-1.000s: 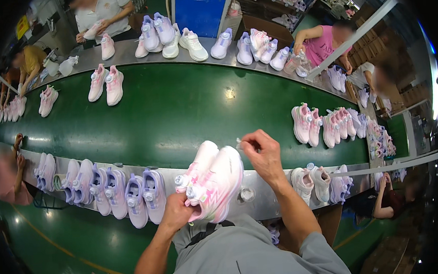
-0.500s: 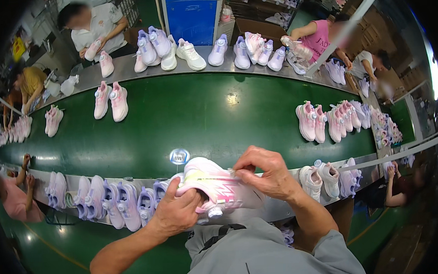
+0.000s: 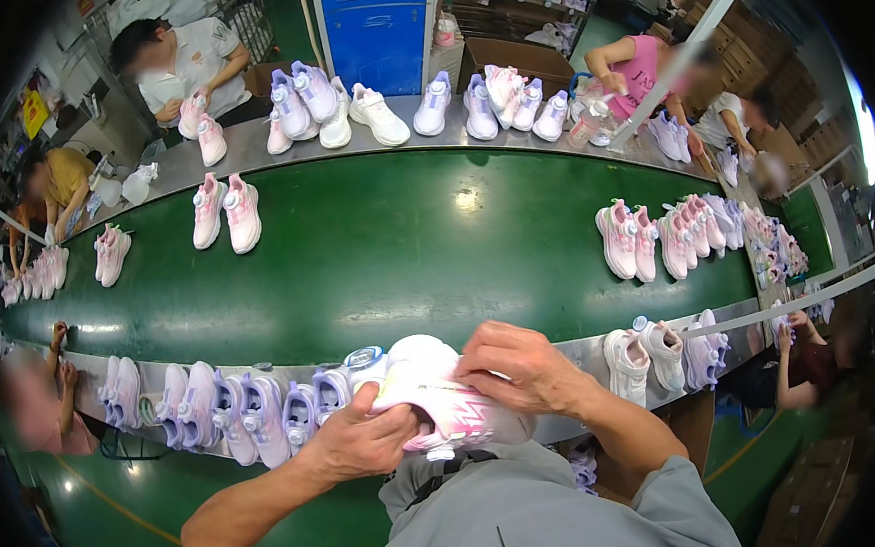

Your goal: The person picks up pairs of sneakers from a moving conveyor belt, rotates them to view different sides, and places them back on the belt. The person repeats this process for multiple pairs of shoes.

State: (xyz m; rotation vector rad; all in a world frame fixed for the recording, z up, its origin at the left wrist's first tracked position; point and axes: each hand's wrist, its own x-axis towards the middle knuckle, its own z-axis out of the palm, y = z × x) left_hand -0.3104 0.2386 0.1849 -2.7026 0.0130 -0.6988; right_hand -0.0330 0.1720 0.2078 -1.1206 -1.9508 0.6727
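Observation:
Close in front of my body is a white and pink sneaker [image 3: 466,414], tipped on its side, with zigzag pink stripes and a white dial on the tongue. My left hand [image 3: 363,441] grips it at the collar, the fingers partly inside the opening. At the sole edge, the fingertips of my right hand [image 3: 518,367] are pinched together against the shoe; whatever they hold is too small to tell. A round blue and white tag [image 3: 366,358] shows beside the toe end, near my left thumb.
A green conveyor belt [image 3: 386,252] runs across, carrying pink sneakers [image 3: 226,214] at left and more pairs [image 3: 646,241] at right. Lilac sneakers [image 3: 246,411] line the near metal ledge; white shoes [image 3: 628,367] stand right. Across the belt, people handle shoes along the far ledge [image 3: 300,154].
Both hands and the sneaker have come lower, closer to my body. My right fingers have bunched closer together on the shoe. The tag, previously dangling farther out, now lies beside the shoe.

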